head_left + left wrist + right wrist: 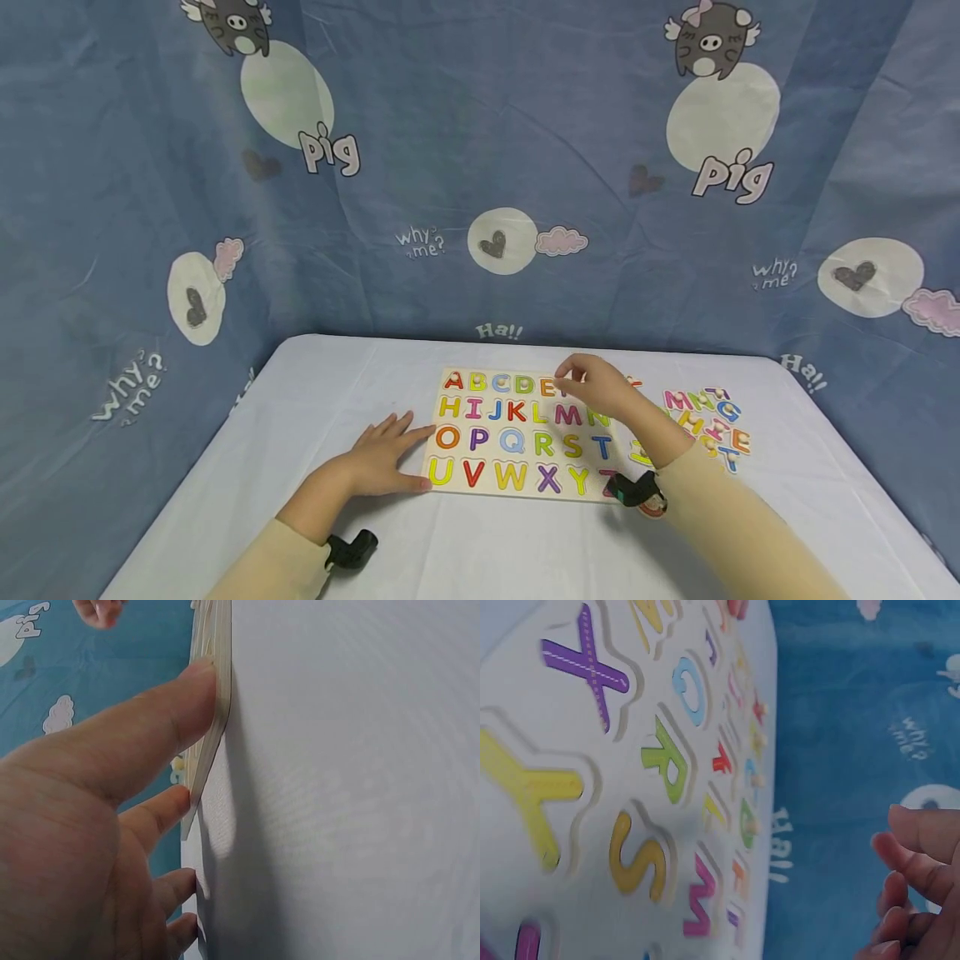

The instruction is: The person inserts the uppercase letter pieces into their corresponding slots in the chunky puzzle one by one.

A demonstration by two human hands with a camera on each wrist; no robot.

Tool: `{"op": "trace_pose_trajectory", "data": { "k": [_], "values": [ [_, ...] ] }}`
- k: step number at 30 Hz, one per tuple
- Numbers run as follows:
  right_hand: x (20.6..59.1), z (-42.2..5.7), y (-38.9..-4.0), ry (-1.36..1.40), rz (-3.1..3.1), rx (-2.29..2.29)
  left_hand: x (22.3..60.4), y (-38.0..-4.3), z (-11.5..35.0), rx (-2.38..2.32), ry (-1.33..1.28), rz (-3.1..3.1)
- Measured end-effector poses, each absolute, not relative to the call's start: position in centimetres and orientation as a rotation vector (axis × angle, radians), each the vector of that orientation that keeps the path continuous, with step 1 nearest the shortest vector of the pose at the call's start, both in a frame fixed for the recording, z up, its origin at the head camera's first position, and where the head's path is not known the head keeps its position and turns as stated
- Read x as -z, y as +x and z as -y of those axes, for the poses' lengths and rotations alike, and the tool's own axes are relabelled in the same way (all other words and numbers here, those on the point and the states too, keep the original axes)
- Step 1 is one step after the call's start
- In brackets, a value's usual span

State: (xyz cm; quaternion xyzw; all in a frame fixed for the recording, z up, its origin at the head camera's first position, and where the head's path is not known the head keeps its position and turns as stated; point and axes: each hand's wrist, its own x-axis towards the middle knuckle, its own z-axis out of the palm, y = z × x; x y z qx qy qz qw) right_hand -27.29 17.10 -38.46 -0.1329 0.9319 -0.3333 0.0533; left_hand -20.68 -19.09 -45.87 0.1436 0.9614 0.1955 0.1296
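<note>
A wooden alphabet puzzle board [491, 454] lies on the table, its letters printed in several rows. Knobbed pieces sit in the A, B, C and D places; the D piece [748, 825] shows its knob in the right wrist view. My left hand [378, 458] rests at the board's left edge, fingers spread. In the left wrist view its thumb [184, 705] and forefinger touch that edge. Above the board's top row, near E and F, is my right hand [600, 385]. Its thumb and fingers are loosely bent, and nothing shows between them in the right wrist view.
Loose letter pieces [705, 423] lie in a cluster right of the board. Others, including a yellow one [641, 452], are partly hidden by the right forearm. A white cloth [360, 533] covers the table, with a blue patterned curtain [420, 167] behind.
</note>
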Motion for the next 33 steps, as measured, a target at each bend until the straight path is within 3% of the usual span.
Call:
{"op": "trace_pose_trajectory", "data": {
  "k": [16, 33],
  "values": [
    [36.9, -24.7, -22.7, -0.455, -2.839, 1.012, 44.2, -20.1, 18.7, -0.543, 0.417, -2.769],
    [39.4, -34.4, -20.2, -0.254, -2.877, 1.051, 44.9, -20.4, 18.8, -0.563, 0.426, -2.77]
  ]
}}
